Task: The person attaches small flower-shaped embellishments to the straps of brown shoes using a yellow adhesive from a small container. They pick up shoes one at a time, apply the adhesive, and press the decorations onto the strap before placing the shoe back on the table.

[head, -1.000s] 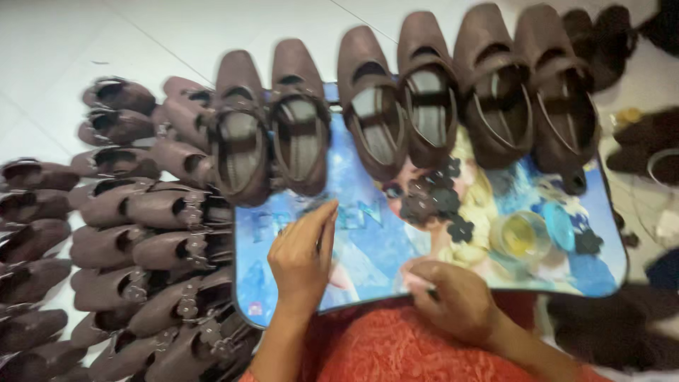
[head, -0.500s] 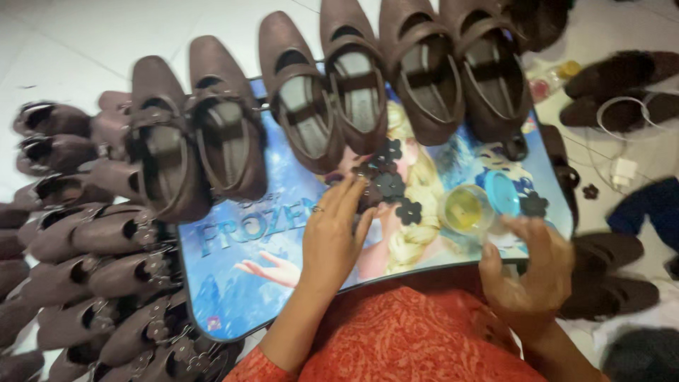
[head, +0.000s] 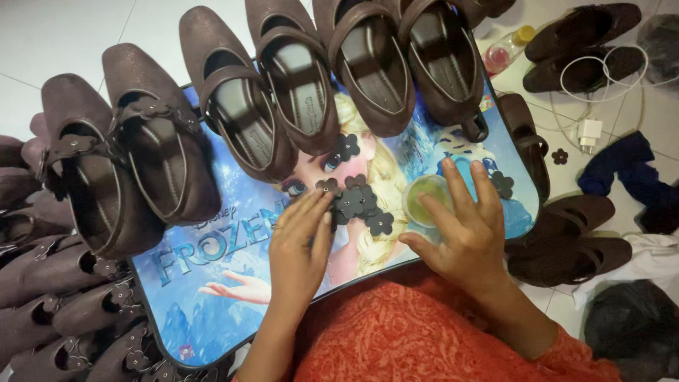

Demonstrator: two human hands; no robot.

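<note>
Dark brown leather flower cutouts point(head: 361, 204) are lying in a small heap near the middle of the lap tray point(head: 212, 283), just short of the far-edge shoes. Head view: left hand point(head: 297, 247) is reaching in from the near edge, fingers loose and extended, fingertips point(head: 320, 205) touching the heap's left side, gripping nothing. Right hand point(head: 463, 233) is resting spread, released, beside the small round glue dish point(head: 424, 198), right of the heap. Left is nearer. Brown shoes point(head: 297, 78) are lining the far edge.

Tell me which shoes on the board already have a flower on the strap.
The two leftmost shoes; the other four shoes have bare straps.
</note>
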